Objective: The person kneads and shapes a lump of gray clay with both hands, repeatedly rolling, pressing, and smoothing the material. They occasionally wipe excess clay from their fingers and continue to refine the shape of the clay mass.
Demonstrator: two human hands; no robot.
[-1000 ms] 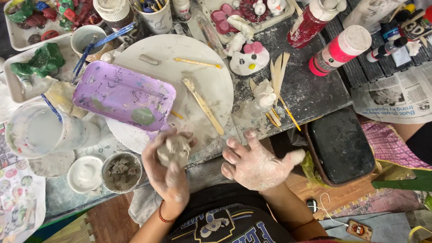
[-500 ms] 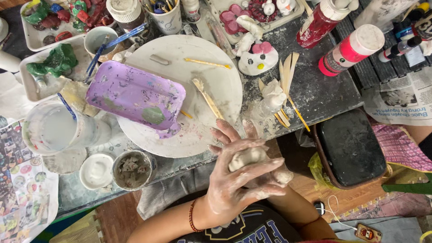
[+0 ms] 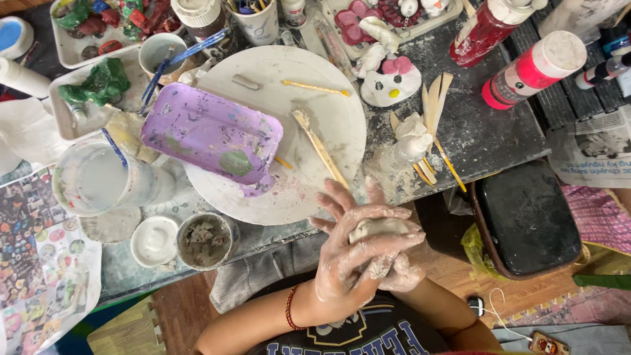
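The left hand (image 3: 348, 253) lies cupped over a lump of clay (image 3: 376, 229), pressing it into the right hand (image 3: 401, 271) beneath, mostly hidden, probably cradling it for rolling. Just beyond the fingers sits a white plate (image 3: 328, 108) with a purple tray (image 3: 210, 135).

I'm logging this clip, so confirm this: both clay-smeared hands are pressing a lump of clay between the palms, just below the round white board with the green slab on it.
One detail is wrong. The slab on the round white board is purple, not green, as the head view shows. The rest holds: the left hand and right hand, both clay-smeared, press the lump of clay between the palms just below that board.
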